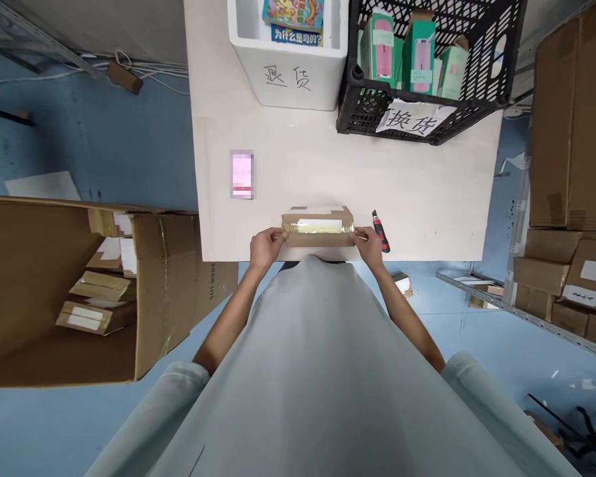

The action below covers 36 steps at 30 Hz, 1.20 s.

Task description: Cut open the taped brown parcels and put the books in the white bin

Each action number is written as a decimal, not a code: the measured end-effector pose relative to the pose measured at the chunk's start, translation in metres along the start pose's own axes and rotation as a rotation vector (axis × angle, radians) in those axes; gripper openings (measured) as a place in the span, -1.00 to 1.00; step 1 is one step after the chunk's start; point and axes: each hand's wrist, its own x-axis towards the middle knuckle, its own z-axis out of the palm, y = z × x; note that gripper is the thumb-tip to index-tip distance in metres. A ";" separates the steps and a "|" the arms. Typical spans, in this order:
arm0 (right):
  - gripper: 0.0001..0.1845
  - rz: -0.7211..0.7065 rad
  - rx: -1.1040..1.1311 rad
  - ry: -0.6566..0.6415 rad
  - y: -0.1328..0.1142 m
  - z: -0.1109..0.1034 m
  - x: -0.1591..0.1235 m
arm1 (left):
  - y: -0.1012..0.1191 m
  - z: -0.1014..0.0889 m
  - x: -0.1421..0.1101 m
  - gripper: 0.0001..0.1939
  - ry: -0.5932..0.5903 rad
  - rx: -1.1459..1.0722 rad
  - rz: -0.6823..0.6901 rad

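Observation:
A small brown cardboard box [318,240] lies at the near edge of the white table, with shiny clear tape and a white label along it. My left hand [267,246] pinches its left end, and my right hand [368,246] pinches the right end. The fingers of both hands are closed on the box's ends. Just right of my right hand lies a red and black box cutter [381,232]. Farther off to the left on the table is a pink, blurred rectangular item [242,175].
At the table's back stand a white bin [298,83] with colourful books and a black crate [352,109] with green boxes. A large open carton [166,285] with several taped parcels is at left. Stacked cartons [551,132] and a metal rail [501,303] are at right.

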 end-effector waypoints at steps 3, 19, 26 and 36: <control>-0.45 0.036 0.038 -0.012 0.015 0.001 -0.033 | -0.013 -0.002 -0.020 -0.78 -0.059 -0.014 -0.047; -0.56 -0.079 -0.016 -0.051 0.036 -0.004 -0.039 | -0.035 0.015 -0.041 -0.53 -0.149 -0.142 -0.054; -0.71 -0.124 -0.146 -0.056 -0.004 0.001 0.030 | -0.002 0.003 0.021 -0.58 -0.008 -0.162 -0.047; -0.68 -0.006 -0.297 -0.099 -0.077 0.001 0.145 | 0.068 -0.007 0.123 -0.77 0.225 -0.373 -0.140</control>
